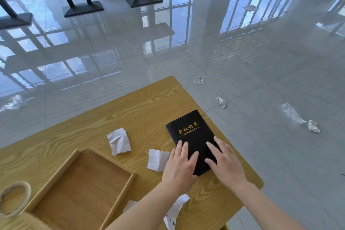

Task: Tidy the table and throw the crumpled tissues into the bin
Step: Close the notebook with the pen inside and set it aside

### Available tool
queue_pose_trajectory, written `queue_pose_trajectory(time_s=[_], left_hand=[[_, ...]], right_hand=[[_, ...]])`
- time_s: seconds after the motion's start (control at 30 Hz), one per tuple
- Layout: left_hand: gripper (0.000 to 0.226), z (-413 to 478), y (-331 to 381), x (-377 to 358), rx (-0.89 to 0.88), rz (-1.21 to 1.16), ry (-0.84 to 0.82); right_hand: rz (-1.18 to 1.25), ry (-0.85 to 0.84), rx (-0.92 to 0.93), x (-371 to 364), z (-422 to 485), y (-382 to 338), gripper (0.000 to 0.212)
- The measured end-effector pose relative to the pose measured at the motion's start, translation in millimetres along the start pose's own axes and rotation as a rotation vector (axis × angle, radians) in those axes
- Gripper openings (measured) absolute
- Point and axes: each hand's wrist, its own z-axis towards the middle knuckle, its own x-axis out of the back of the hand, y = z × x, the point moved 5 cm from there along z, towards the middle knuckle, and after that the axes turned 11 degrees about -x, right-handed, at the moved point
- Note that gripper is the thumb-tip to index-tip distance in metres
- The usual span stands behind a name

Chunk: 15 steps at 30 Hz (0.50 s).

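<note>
A black notebook (188,132) with gold lettering lies near the right edge of the wooden table (141,106). My left hand (180,166) rests flat on its near left corner, and my right hand (226,162) lies flat on its near right part, fingers spread. One crumpled white tissue (119,141) sits at the table's middle. A second tissue (156,159) lies just left of my left hand. A third tissue (175,211) shows under my left forearm at the near edge. No bin is in view.
A shallow wooden tray (50,179) stands on the table's near left, with a roll of tape (14,198) beside it. Crumpled scraps (220,101) and clear plastic pieces (291,113) lie on the glossy tiled floor at the right. Black table bases (143,0) stand far back.
</note>
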Motion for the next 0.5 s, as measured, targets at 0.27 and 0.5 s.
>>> queue_pose_trajectory(time_s=[0.27,0.5], left_hand=[[0.085,34,-24,-6,0.009,0.063,0.019],[0.089,67,-63,5,0.074,0.043,-0.016]], right_hand=[[-0.013,-0.048,0.066,-9,44,-5,0.063],[-0.022,-0.056,0.091,-13,95,-26,0.063]])
